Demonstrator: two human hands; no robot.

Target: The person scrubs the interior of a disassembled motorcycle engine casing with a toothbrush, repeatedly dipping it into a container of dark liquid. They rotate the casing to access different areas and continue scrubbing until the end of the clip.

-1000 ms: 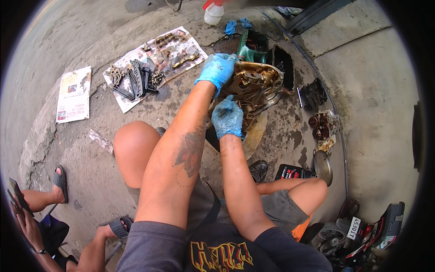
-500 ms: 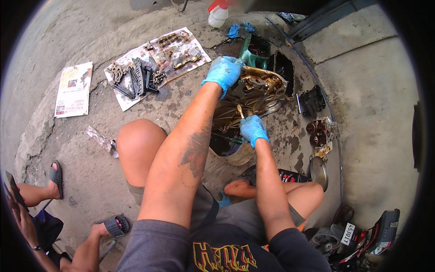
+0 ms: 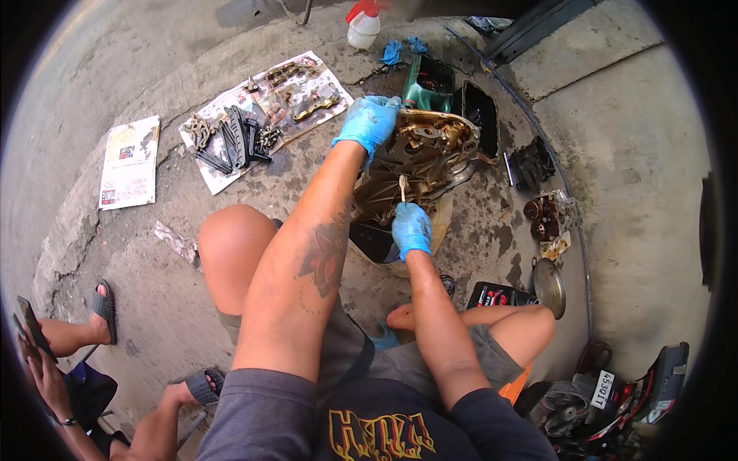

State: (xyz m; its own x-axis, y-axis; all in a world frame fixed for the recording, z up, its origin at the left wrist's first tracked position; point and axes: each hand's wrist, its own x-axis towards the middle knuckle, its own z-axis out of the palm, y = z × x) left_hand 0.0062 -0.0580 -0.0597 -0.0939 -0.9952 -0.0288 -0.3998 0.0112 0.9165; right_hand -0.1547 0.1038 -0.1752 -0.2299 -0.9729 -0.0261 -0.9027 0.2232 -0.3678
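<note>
My left hand (image 3: 367, 125), in a blue glove, is closed over the upper left rim of an oily metal engine cover (image 3: 430, 160) and holds it tilted. The cover leans over a round pale tub (image 3: 441, 224) with dark liquid in it. My right hand (image 3: 412, 229), gloved too, is wrapped round the handle of a small brush (image 3: 403, 184). The brush head is up against the ribbed inner face of the cover. Whether its bristles touch the metal is hard to make out.
Beyond the cover are a green cut-open container (image 3: 427, 91) and a black pan (image 3: 478, 115). Oily parts lie on a paper sheet (image 3: 332, 86) at the far left. More engine parts (image 3: 547, 219) sit right. Another person's sandalled foot (image 3: 103, 311) is at the left.
My right hand and the brush have shifted slightly left and down along the cover. My left hand keeps its hold on the rim. The whole view has shifted a little.
</note>
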